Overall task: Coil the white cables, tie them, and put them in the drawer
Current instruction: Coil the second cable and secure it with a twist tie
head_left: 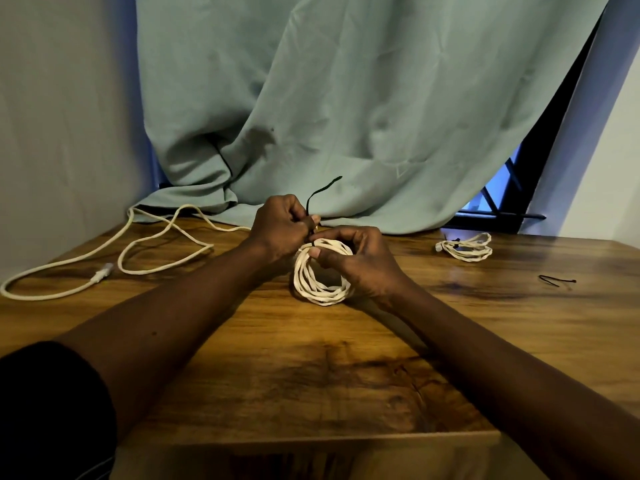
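A coiled white cable [320,289] stands on its edge at the middle of the wooden table [311,375]. My right hand [360,261] grips the coil's top and right side. My left hand [280,226] pinches a black tie [320,192] at the coil's top; the tie's free end sticks up and to the right. A second white cable [138,254] lies loose and uncoiled at the left. A third white coil [465,247], bound with a dark tie, lies flat at the back right. No drawer is in view.
A spare black tie [557,280] lies on the table at the right. A pale green curtain [346,116] hangs behind and rests on the table's back edge. A dark window frame [502,209] shows at the back right. The table's front edge runs near me.
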